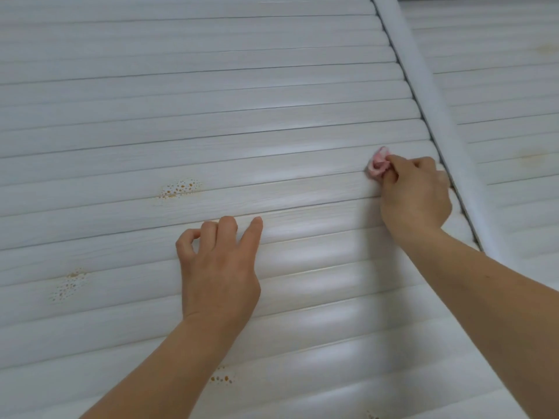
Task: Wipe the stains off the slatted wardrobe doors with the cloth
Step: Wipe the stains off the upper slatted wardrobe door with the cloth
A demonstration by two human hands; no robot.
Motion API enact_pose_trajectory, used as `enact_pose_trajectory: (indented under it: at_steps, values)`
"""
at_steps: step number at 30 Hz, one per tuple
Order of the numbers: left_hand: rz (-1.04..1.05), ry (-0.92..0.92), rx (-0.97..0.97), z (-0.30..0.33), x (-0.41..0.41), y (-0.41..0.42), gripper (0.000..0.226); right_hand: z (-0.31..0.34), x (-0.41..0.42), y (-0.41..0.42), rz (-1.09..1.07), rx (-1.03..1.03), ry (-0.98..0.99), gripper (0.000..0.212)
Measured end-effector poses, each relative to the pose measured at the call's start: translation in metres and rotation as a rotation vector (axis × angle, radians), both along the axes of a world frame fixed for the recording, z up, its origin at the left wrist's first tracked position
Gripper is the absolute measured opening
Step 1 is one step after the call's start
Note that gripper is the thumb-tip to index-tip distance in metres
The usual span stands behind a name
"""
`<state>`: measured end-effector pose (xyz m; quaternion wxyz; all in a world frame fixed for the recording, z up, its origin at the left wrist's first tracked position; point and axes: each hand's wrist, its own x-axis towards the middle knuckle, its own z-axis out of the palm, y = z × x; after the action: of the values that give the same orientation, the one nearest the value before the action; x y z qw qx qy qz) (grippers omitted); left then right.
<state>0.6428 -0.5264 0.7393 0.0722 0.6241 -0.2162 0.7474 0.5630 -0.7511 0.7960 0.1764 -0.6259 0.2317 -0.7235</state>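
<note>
White, wood-grained slats run across the nearer wardrobe door (211, 140), which fills most of the view and leans away at a slant. A rounded white frame strip (435, 116) runs down its right edge, and beyond it lies a second slatted door (508, 110).

The right hand (414, 192) is curled tight around a small wad of pink cloth (377, 165), only a little of which pokes out past the fingers. The cloth is pressed against a slat of the nearer door, near the frame strip.

The left hand (217, 267) holds nothing. It rests on the slats lower down and to the left, well apart from the right hand; its index and middle fingers touch the slats, and the remaining fingers are loosely bent.

Several stains mark the doors. A speckled orange patch (180, 188) sits above and left of the left hand. A fainter speckled patch (69, 284) lies farther left and lower. A small cluster of orange dots (222, 378) shows beside the left forearm. On the second door, two pale yellowish smudges (527, 155) can be made out, one high and one lower, both blurred.
</note>
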Motion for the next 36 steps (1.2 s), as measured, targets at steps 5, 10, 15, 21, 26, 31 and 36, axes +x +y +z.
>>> enact_pose_trajectory:
  at_steps: [5,10,15,21,26,31,36]
  values:
    - [0.032,0.000,-0.008,-0.003,0.000,-0.002,0.058,0.010,0.016,0.063,0.002,-0.357,0.100,0.032]
    - [0.049,0.036,0.002,-0.003,-0.005,0.001,0.061,-0.004,0.031,0.105,-0.009,-0.653,0.129,0.029]
    - [0.085,0.041,0.063,-0.001,-0.006,0.007,0.063,-0.027,0.024,0.081,-0.087,-0.848,0.228,0.032]
    - [0.065,0.044,0.223,0.007,-0.009,0.025,0.054,-0.003,0.012,0.064,0.086,-0.412,0.159,0.033]
    - [0.001,0.022,0.373,0.014,-0.013,0.058,0.046,0.001,0.030,0.107,0.092,-0.388,0.102,0.035]
    - [-0.010,-0.052,0.325,0.026,-0.006,0.116,0.047,-0.001,0.063,0.161,0.127,-0.480,0.104,0.047]
    - [0.033,0.011,0.128,0.042,0.011,0.175,0.053,-0.004,0.084,0.211,0.148,-0.547,0.147,0.047]
